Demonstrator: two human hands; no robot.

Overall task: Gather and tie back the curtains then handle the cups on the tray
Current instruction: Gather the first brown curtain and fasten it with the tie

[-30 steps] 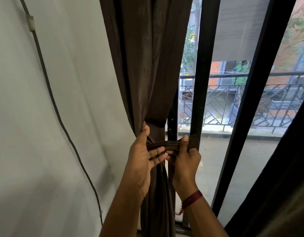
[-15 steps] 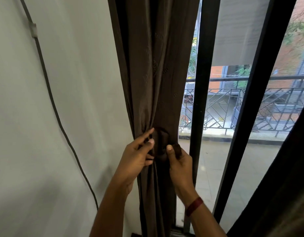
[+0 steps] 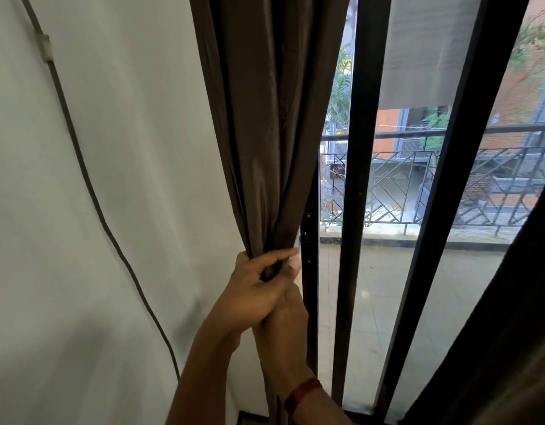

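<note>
A dark brown curtain [image 3: 265, 118] hangs between the white wall and the black window frame, gathered into a narrow bunch at hand height. My left hand [image 3: 252, 289] is closed around the bunch where it narrows, fingers curled over the fabric. My right hand [image 3: 286, 326], with a red thread on its wrist, lies right under and partly behind the left, gripping the curtain below. The tie band is hidden by my hands. A second dark curtain [image 3: 510, 317] hangs at the right edge. No cups or tray are in view.
A grey cable [image 3: 90, 182] runs down the white wall [image 3: 111, 271] on the left, held by a clip. Black window frame bars [image 3: 357, 210] stand right of the curtain. Through the glass lie a tiled balcony and a metal railing [image 3: 449, 185].
My hands have come together from either side of the bunch; the left now wraps the gathered curtain over the right. The band that was stretched between them is out of sight.
</note>
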